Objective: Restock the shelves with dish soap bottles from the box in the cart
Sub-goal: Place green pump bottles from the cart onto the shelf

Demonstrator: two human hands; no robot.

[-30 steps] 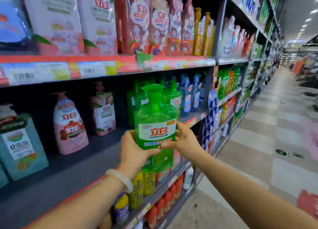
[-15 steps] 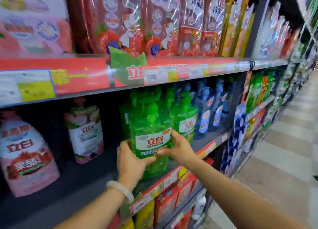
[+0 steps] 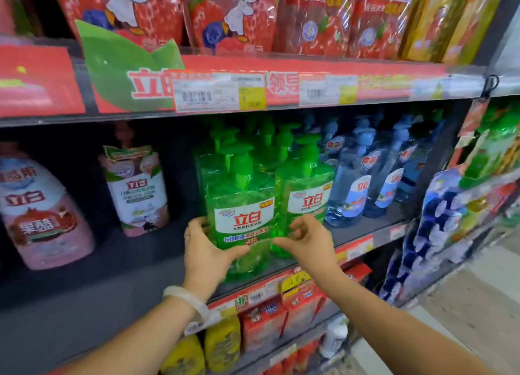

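A green dish soap bottle (image 3: 242, 205) with a pump top stands at the front of the middle shelf (image 3: 126, 265), next to other green bottles (image 3: 306, 194). My left hand (image 3: 206, 250) grips its lower left side, fingers behind it and thumb across the front. My right hand (image 3: 308, 243) is at the bottle's lower right edge with loosely curled fingers. Only its thumb tip reaches the bottle. The cart and box are out of view.
Blue bottles (image 3: 354, 177) stand right of the green ones. Pink and white refill pouches (image 3: 138, 189) sit to the left with bare shelf between. The upper shelf edge (image 3: 253, 90) with price tags hangs above. Yellow bottles and red packs (image 3: 264, 321) fill the shelf below. The aisle floor (image 3: 484, 290) lies to the right.
The green bottle has moved forward and down onto the middle shelf beside the other green bottles. My right hand has loosened its hold; my left hand still grips it.
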